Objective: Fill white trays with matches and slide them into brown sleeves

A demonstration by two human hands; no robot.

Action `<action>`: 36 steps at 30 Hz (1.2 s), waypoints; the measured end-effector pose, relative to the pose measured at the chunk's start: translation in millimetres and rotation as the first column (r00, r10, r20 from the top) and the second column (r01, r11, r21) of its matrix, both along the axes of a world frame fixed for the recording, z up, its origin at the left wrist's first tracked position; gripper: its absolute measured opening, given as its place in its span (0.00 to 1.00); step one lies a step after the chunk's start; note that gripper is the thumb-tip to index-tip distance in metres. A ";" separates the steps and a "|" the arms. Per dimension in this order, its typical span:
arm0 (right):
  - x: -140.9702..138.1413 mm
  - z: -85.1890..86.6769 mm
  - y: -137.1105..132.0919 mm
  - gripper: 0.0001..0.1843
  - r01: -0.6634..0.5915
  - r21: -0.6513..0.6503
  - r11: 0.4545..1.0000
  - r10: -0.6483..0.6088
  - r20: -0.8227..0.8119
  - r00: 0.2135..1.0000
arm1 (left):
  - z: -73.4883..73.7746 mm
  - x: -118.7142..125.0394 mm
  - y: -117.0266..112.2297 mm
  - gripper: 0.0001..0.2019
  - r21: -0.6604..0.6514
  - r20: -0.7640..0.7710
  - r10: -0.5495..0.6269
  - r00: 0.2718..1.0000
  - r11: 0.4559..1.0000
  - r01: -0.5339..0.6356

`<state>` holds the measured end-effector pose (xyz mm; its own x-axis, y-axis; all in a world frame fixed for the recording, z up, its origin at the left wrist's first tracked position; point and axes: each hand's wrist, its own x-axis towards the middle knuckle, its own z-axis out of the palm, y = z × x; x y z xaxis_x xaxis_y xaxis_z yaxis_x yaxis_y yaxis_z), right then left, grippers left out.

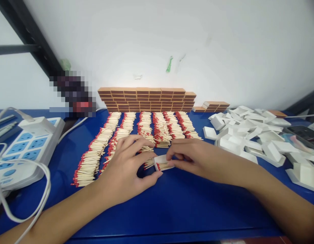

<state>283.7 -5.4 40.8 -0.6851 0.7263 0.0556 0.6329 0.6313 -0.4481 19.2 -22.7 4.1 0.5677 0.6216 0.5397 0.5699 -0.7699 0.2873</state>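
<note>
A small white matchbox tray lies on the blue table in front of me, with a few red-headed matches inside. My left hand curves round the tray's left end, its thumb and index fingertip at the two corners. At the right end, my right hand has its fingers closed over the tray and the match ends, which hides that end. Behind both hands, long rows of matches run back across the table; my left hand covers part of them.
Stacked brown matchboxes stand against the wall, with a smaller stack to their right. A heap of white trays spreads at right, near a dark phone. At left are a power strip and white cables crossing my left forearm.
</note>
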 end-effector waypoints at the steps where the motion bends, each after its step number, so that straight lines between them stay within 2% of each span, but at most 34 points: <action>1: 3.8 1.0 3.1 0.10 0.015 0.008 1.000 -0.015 0.005 1.000 | 0.1 0.1 0.2 0.09 0.000 -0.001 -0.005 1.000 1.000 0.005; 4: 20.1 4.5 16.8 0.10 0.103 0.068 0.992 -0.107 0.056 0.993 | 0.3 0.3 0.7 0.09 0.000 -0.005 -0.015 1.000 1.000 0.015; 8: 34.4 6.8 28.0 0.07 0.174 -0.018 0.985 -0.167 0.186 0.968 | 0.1 0.1 0.6 0.09 -0.009 -0.005 -0.015 1.000 1.000 0.015; 10: 35.1 6.6 28.2 0.07 0.194 -0.061 0.979 -0.177 0.211 0.961 | 0.2 -0.1 0.4 0.09 -0.008 -0.004 -0.017 1.000 1.000 0.017; 17: 32.5 3.7 27.3 0.08 0.214 -0.078 0.974 -0.190 0.242 0.952 | 0.5 0.0 1.0 0.09 -0.009 -0.008 -0.010 1.000 1.000 0.010; 25: 32.2 2.9 25.3 0.11 0.145 -0.045 0.988 -0.136 0.170 0.976 | 0.6 -1.3 -0.3 0.09 -0.014 -0.010 -0.019 1.000 1.000 0.019; 30: 6.7 2.8 4.5 0.13 0.072 -0.015 0.997 -0.073 -0.001 0.997 | 0.2 -0.3 -0.2 0.10 -0.017 -0.011 -0.010 1.000 1.000 0.010; 33: -9.9 -1.9 -7.5 0.09 0.031 0.016 0.999 -0.031 -0.039 0.999 | -0.6 -0.1 0.7 0.10 -0.025 -0.009 -0.016 1.000 1.000 0.016; 36: -9.2 -2.2 -6.7 0.09 0.039 0.056 0.998 -0.037 -0.028 0.999 | -0.8 -0.6 1.1 0.10 -0.019 -0.007 -0.018 1.000 1.000 0.018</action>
